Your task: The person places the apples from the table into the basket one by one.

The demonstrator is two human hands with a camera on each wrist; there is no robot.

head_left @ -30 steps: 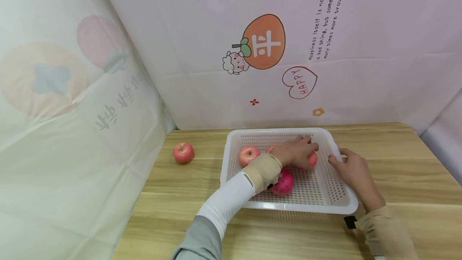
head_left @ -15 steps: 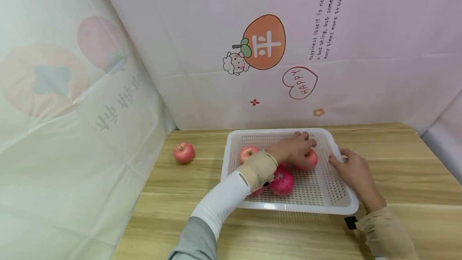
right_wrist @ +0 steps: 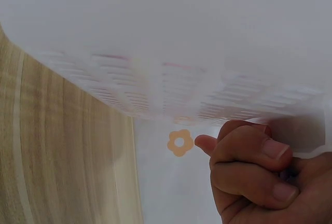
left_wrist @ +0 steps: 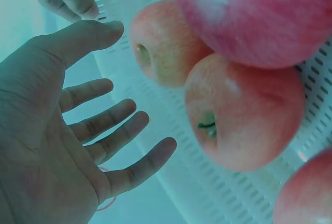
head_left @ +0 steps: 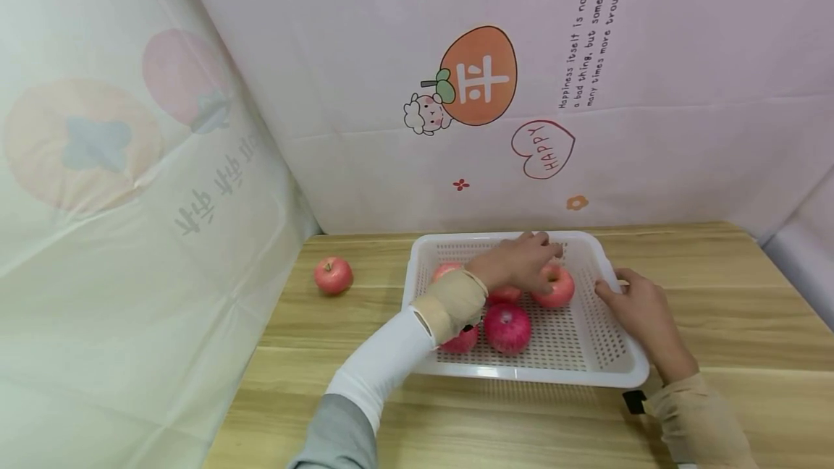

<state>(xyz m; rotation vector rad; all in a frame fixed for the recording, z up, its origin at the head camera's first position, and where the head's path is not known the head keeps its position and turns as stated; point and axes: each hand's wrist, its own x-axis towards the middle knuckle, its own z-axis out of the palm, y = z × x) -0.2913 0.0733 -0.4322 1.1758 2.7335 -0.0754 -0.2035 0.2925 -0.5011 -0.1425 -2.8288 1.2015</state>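
In the head view a white perforated plastic basket (head_left: 602, 324) holds several apples. My left hand (head_left: 517, 263) hovers over them with fingers spread, just left of the right-hand apple (head_left: 555, 288). The left wrist view shows the open palm (left_wrist: 57, 125) with nothing in it, apart from two pale red apples. A darker pink apple (head_left: 507, 329) lies nearer the basket's front, with another apple (head_left: 461, 341) partly behind my left wrist. My right hand (head_left: 641, 310) grips the basket's right rim, thumb over the edge; in the right wrist view its fingers (right_wrist: 249, 151) curl beneath the rim.
One apple (head_left: 333, 276) stands on the wooden table (head_left: 293, 382) left of the basket. Printed white cloth (head_left: 365, 172) hangs behind the table and along its left side.
My left hand has let go of the right-hand apple and drawn back leftward, uncovering it and the apples at the front. The right hand and the basket stay in place.
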